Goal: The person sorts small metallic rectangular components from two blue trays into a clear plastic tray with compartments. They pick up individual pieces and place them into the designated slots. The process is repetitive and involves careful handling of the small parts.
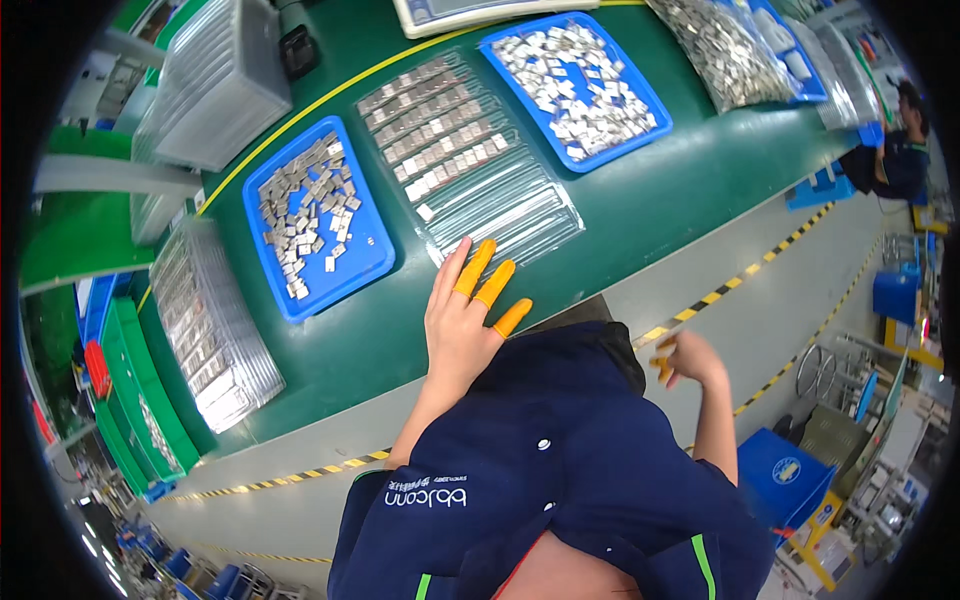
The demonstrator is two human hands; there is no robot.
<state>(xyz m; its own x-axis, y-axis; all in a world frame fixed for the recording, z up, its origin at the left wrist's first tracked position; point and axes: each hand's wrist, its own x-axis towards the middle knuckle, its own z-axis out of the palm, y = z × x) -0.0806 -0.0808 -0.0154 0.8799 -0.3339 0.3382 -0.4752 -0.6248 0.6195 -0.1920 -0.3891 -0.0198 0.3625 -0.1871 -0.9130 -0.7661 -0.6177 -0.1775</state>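
Observation:
My left hand (465, 311) lies flat at the near edge of a clear plastic tray (510, 218), fingers stretched out and holding nothing. Yellow finger cots cover several of its fingertips. The far rows of the tray hold small silvery metal pieces (437, 128), while the near slots show bare plastic. One lone piece (425, 212) sits at the left of the row nearest the bare slots. Off to the right, beyond the table edge, my right hand (692, 359) hangs in the air with its fingers partly curled. Blur hides whether it holds anything.
Left of the tray, a blue bin (375, 262) holds scattered metal pieces; another blue bin (644, 128) at the far right holds whitish ones. Stacked clear trays (235, 330) stand at the left. A bag of pieces (722, 55) lies far right. Another person (897, 160) is at the right.

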